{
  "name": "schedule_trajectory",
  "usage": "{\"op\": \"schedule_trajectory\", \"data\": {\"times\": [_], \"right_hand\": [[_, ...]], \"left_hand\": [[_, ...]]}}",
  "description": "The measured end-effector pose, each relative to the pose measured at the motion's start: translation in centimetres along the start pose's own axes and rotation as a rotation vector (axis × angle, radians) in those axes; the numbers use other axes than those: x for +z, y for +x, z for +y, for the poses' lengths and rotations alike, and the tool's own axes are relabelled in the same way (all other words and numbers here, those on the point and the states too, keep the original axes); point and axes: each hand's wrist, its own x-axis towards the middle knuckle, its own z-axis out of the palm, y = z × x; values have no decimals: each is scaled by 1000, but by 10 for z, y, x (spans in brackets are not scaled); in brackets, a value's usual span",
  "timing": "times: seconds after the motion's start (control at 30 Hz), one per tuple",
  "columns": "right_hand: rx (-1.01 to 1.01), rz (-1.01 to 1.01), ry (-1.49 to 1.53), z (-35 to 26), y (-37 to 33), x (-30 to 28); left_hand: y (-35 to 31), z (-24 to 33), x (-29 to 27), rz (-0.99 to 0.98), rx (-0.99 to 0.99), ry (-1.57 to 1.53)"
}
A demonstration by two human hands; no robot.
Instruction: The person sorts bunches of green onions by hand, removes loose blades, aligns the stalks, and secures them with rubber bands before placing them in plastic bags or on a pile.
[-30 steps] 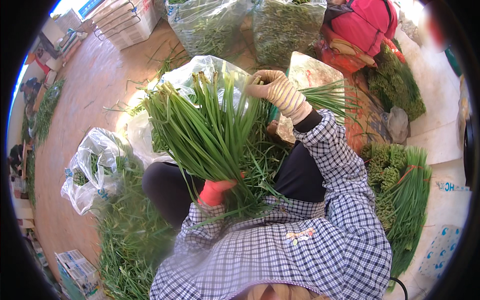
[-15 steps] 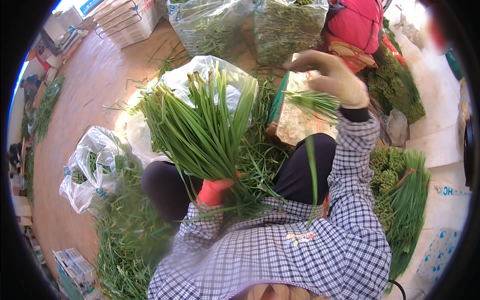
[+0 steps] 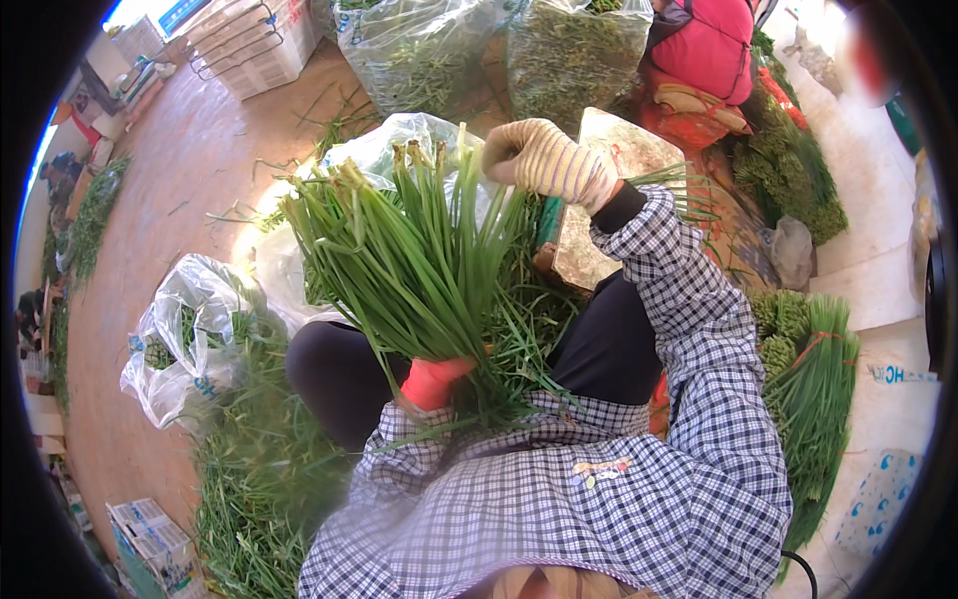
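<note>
My left hand (image 3: 437, 383), in a red glove, is closed around the lower part of a large bunch of garlic chives (image 3: 409, 265). Their long green leaves fan upward, with the pale cut ends at the top. My right hand (image 3: 547, 163), in a cream striped glove, is at the bunch's upper right edge. Its fingers are curled in a pinch at the stalk ends there, and the fingertips are partly hidden. Beyond that wrist, a small bundle of chives (image 3: 679, 190) lies on a worn board (image 3: 599, 235).
Loose leaves (image 3: 264, 499) pile up at my left beside an open clear plastic bag (image 3: 165, 384). Filled clear bags (image 3: 574, 70) stand ahead. Tied chive bundles (image 3: 818, 399) lie at my right. A white crate (image 3: 259, 55) and a red bag (image 3: 704, 50) are farther off.
My right hand has moved left from above the board to the top of the bunch. The single leaf falling near my right knee is gone from there. My left hand keeps its hold.
</note>
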Motion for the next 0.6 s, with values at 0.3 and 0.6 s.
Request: {"op": "schedule_trajectory", "data": {"times": [0.3, 0.6], "right_hand": [[97, -207, -596, -12, -1, -2], [-93, 525, 8, 11, 6, 29]], "left_hand": [[-2, 12, 3, 28, 37, 41], [6, 31, -1, -13, -181, -152]]}}
